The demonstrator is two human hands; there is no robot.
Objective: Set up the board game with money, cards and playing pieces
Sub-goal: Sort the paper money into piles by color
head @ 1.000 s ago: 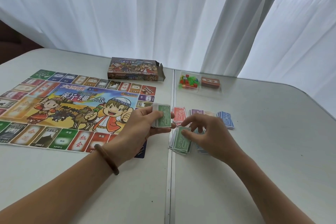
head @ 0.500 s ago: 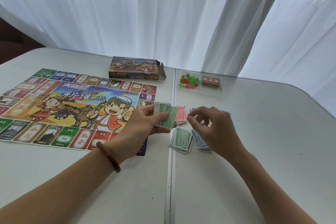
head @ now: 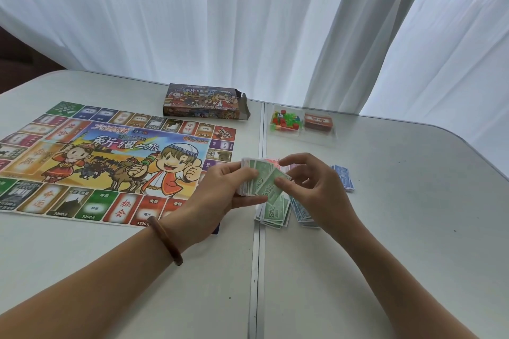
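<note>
The colourful game board (head: 110, 162) lies flat on the left half of the white table. My left hand (head: 223, 195) grips a stack of play money (head: 252, 177) just right of the board. My right hand (head: 314, 187) pinches the top green bill (head: 271, 183) of that stack between thumb and fingers. Below the hands a green money pile (head: 275, 212) lies on the table, with a blue pile (head: 301, 212) beside it, partly hidden by my right hand. Another blue pile (head: 344, 177) and red bills (head: 271, 161) lie further back.
The open game box (head: 203, 102) lies at the back of the board. A clear tray (head: 319, 139) behind the money holds small coloured playing pieces (head: 285, 121) and a red card deck (head: 318, 121). White curtains hang behind the table. A seam runs down the table's middle.
My right hand has lifted from the piles on the table and moved left to the stack in my left hand, taking hold of the top green bill.
</note>
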